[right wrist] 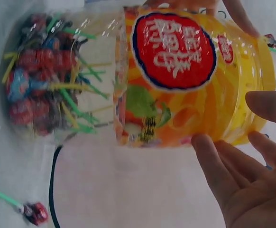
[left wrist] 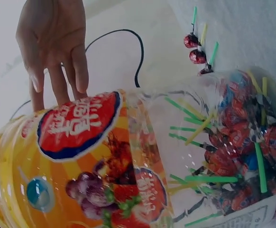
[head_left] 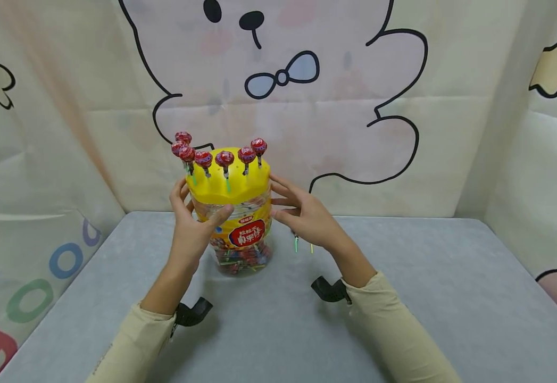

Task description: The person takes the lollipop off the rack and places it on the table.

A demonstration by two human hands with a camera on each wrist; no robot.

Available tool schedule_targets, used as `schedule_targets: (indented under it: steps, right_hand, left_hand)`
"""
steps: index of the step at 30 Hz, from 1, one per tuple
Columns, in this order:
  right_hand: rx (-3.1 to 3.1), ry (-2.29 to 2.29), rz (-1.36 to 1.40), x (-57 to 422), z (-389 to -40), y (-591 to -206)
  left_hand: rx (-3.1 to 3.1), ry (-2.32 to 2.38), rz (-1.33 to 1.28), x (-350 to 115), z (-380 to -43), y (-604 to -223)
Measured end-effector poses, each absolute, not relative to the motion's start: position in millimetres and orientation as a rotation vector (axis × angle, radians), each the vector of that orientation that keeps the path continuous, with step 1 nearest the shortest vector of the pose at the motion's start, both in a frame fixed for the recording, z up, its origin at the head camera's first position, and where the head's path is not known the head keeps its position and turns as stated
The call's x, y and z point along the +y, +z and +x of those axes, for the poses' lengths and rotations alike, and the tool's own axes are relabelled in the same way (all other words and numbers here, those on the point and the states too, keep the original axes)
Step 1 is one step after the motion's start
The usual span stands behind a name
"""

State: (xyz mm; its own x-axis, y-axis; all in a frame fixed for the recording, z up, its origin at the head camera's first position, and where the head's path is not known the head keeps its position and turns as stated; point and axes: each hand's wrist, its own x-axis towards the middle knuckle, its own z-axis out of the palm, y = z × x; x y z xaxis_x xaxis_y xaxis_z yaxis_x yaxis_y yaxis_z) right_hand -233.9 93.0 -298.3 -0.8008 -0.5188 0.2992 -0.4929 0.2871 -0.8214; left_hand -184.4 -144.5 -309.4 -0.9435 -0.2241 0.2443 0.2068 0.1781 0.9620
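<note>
Clear, yellow-lidded lollipop jar, left fingers around it, right fingers touching, firmness unclear.

yellow-lidded lollipop jar between left hand and right hand

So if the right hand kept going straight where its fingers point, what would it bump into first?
Most likely the candy jar, around its yellow lid. The right hand has its fingertips right at that side, though it's hard to tell whether every finger touches.
</note>
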Motion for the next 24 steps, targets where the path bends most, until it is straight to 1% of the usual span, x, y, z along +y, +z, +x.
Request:
schedule_targets:
  steps: [5, 9, 12, 17, 24]
  right_hand:
    - [2.570, -1.507, -0.952, 97.9, -234.6, -280.4]
    - [2.673, -1.513, -0.993, 95.2, -232.4, -260.5]
    - [2.663, -1.521, -0.930, 90.7, -229.4, -252.9]
    - [2.502, -1.500, -0.732, 80.6, -225.8, -259.6]
    - [2.527, -1.518, -0.727, 69.8, -231.4, -267.3]
  left_hand:
    - [-2.170, -1.830, -0.019, -145.8, -188.4, -312.3]
    - [-2.177, -1.824, -0.031, -148.6, -190.3, -311.0]
    - [-2.154, -1.844, -0.053, -155.3, -192.6, -307.8]
    - [-2.095, -1.980, -0.121, -166.6, -195.8, -304.0]
    - [-2.118, -1.929, -0.081, -162.2, -191.4, -303.2]
